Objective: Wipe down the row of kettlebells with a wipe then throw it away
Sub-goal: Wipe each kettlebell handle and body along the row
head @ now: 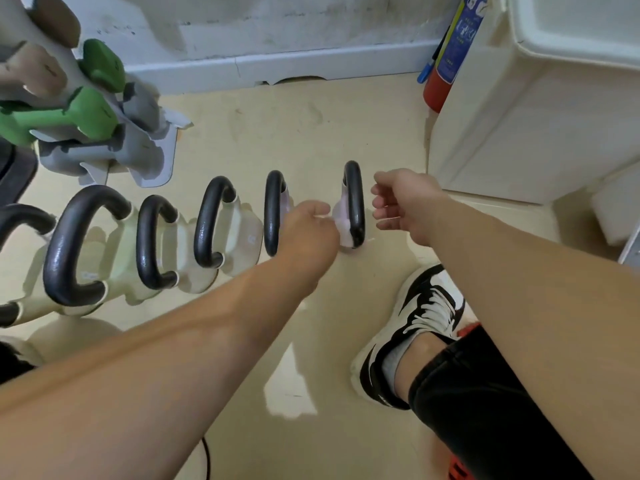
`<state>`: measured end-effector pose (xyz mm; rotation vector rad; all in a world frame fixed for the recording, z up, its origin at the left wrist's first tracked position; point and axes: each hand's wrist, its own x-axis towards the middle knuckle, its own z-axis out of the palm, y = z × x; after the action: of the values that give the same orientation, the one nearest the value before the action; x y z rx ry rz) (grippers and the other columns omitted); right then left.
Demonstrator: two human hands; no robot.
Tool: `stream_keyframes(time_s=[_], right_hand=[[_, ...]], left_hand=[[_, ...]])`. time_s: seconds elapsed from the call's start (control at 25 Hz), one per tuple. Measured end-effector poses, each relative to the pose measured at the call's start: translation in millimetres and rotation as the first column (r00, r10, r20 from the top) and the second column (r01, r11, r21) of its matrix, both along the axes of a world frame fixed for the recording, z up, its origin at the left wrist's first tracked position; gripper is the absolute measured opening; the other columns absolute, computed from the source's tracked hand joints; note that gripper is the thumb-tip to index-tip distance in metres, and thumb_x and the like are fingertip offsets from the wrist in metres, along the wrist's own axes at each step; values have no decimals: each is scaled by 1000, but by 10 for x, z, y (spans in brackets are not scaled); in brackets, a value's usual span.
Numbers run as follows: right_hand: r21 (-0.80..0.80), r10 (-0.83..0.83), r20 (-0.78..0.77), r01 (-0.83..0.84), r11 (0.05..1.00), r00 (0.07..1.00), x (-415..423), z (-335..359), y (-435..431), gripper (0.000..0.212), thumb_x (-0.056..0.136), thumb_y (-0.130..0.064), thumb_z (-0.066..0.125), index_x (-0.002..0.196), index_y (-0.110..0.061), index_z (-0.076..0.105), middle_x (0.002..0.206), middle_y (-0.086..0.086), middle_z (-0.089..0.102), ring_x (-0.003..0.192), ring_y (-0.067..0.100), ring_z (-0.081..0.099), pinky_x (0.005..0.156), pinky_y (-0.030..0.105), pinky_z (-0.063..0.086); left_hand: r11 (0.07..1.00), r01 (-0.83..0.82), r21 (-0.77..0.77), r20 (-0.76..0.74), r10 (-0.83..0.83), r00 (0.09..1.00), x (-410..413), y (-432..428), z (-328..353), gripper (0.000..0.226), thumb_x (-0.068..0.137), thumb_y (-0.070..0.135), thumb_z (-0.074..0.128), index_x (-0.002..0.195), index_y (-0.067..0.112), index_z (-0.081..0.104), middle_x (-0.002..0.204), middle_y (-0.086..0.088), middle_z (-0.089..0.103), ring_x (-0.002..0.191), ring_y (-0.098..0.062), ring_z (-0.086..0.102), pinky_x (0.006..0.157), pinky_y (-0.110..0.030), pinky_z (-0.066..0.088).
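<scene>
Left hand [309, 226] pinching a thin white wipe [346, 233] against the end black-handled pale kettlebell [354, 206] on the beige floor [311, 133]. Right hand [403, 206] half-curled just beside, a white wisp at the fingertips, seemingly steadying.

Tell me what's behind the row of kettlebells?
Behind the kettlebells stands a rack holding green and grey dumbbells, then the wall's baseboard. The rack's upper left part is cut off.

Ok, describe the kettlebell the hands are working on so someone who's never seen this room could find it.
Start at the big white cabinet on the right, then look to the row of kettlebells on the floor beside it. The kettlebell at the right end is nearest the cabinet. Unlike its neighbours, it sits between the left hand and right hand.
</scene>
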<state>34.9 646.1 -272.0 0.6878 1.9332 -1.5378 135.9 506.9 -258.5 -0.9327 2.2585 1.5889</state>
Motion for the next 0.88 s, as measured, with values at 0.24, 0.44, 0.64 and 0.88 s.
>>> stream_keyframes(time_s=[0.24, 0.44, 0.64, 0.88], right_hand=[[27, 131, 139, -136, 990, 982, 34, -93, -7, 24, 90, -26, 74, 103, -7, 69, 81, 10, 67, 67, 26, 67, 70, 42, 64], [-35, 58, 173, -53, 998, 983, -78, -204, -53, 14, 85, -14, 76, 94, -5, 71, 80, 8, 67, 68, 24, 66, 76, 40, 61], [19, 140, 178, -146, 989, 974, -292, -180, -71, 17, 83, -3, 67, 98, -7, 71, 81, 6, 71, 70, 21, 68, 77, 39, 58], [-24, 144, 147, -142, 990, 979, -290, -256, 42, 21, 76, -7, 71, 96, -8, 75, 79, 6, 73, 66, 21, 70, 81, 40, 61]], left_hand=[[949, -301, 98, -22, 304, 952, -321, 90, -128, 11, 101, 22, 55, 102, 24, 66, 80, 3, 62, 70, -17, 57, 64, -27, 51], [986, -61, 157, 30, 57, 998, -156, 597, -278, 30, 108, 27, 33, 126, 22, 57, 88, 2, 60, 74, -16, 55, 66, -28, 43], [976, -114, 186, 156, 85, 984, -743, 321, -258, 29, 107, 25, 42, 106, 5, 63, 86, -8, 64, 74, -25, 60, 66, -27, 48], [970, -120, 214, 123, 95, 988, -992, 316, -299, 23, 103, 17, 42, 88, 7, 57, 77, -10, 63, 70, -27, 54, 62, -29, 40]])
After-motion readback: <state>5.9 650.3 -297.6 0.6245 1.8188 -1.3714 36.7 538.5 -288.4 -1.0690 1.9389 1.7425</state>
